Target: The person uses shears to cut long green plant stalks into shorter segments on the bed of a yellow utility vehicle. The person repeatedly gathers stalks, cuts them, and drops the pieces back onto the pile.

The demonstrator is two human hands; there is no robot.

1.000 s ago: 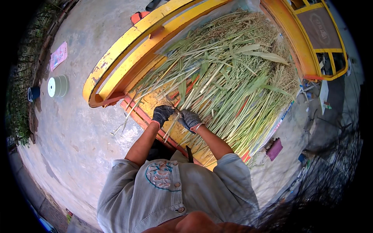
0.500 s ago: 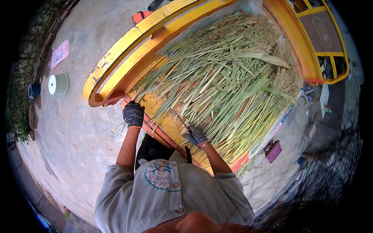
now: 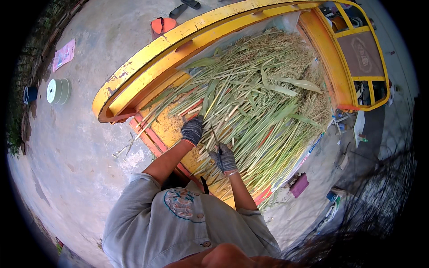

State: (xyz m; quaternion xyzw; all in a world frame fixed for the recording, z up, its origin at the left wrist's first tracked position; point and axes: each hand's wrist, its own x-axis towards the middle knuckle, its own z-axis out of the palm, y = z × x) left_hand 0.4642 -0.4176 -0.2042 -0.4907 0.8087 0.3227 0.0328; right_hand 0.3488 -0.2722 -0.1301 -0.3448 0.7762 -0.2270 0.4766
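Long green stalks with leaves and seed heads [image 3: 254,107] lie in a loose heap on the yellow bed of a cart [image 3: 167,127]. My left hand [image 3: 192,130], in a dark grey knit glove, is closed at the cut ends of some stalks on the heap's left side. My right hand [image 3: 225,159], gloved in grey too, grips a thin-bladed knife [image 3: 214,135]. Its dark blade points away from me, just right of my left hand, over the stalk ends. My right fingers partly cover the handle.
A curved yellow side rail [image 3: 147,58] bounds the bed's far left; a yellow frame [image 3: 364,58] rises at the right. On the concrete are a pale green striped bucket [image 3: 58,91], a dark blue pot [image 3: 30,94], a pink sheet [image 3: 64,55], dark slippers [image 3: 178,10] and a purple block [image 3: 299,185].
My left hand has left the bed's red edge and moved right onto the stalks, closing there. My right hand has lifted slightly away from me with the knife. The view has shifted a little.
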